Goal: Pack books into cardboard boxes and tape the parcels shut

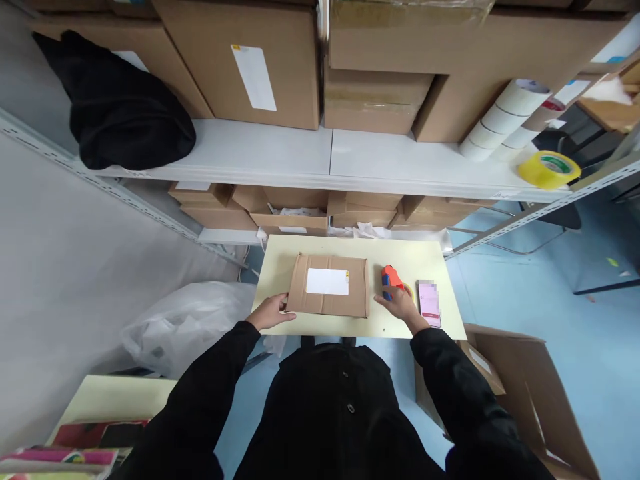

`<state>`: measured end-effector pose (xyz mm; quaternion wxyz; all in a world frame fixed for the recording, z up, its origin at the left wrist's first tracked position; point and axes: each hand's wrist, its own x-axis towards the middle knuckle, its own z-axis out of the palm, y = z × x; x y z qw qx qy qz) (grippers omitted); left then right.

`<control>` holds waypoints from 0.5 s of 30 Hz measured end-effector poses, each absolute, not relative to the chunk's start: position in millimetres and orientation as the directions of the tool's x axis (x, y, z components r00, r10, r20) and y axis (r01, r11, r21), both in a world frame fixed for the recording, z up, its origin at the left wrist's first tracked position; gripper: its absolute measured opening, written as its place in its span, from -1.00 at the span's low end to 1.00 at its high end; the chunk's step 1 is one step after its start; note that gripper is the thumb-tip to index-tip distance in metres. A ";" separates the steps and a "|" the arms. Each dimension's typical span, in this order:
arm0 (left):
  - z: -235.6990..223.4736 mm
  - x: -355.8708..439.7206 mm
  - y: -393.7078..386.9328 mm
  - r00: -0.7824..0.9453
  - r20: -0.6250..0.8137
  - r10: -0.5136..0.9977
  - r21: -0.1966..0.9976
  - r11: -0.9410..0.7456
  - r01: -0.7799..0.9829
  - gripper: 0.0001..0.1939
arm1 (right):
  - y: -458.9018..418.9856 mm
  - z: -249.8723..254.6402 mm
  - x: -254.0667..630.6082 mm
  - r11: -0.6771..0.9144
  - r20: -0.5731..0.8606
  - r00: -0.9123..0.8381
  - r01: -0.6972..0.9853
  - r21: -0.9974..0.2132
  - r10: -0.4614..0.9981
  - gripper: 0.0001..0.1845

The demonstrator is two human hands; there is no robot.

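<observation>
"Brown flat cardboard box [327,307], which way does it lie?"

"Its long axis runs left to right across the pale yellow tabletop [345,327], turned very slightly, with one long side facing the person. The white rectangular paper label [327,281] on top runs the same way, its yellow mark at the far right corner."

"And the person's left hand [273,311]?"

"At the box's near left corner, thumb along the near side, fingers by the left end. Whether it pinches the cardboard cannot be told."

"The right hand [400,305]?"

"Over the near end of the orange-red and blue tape dispenser [393,275], right of the box and apart from it. The fingers overlap the blue part; whether they grasp it cannot be told."

"Beside that?"

"A phone with a pink lit screen [429,303] lies face up, its long axis pointing away from the person."
</observation>
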<state>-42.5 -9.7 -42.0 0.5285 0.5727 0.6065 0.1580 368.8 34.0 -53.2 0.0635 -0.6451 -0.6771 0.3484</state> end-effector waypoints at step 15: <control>-43.0 -2.8 9.9 0.128 -0.095 0.987 0.625 -0.041 0.779 -0.20 | 39.4 -0.9 391.2 -0.001 0.073 0.023 0.960 -0.281 0.997 -0.46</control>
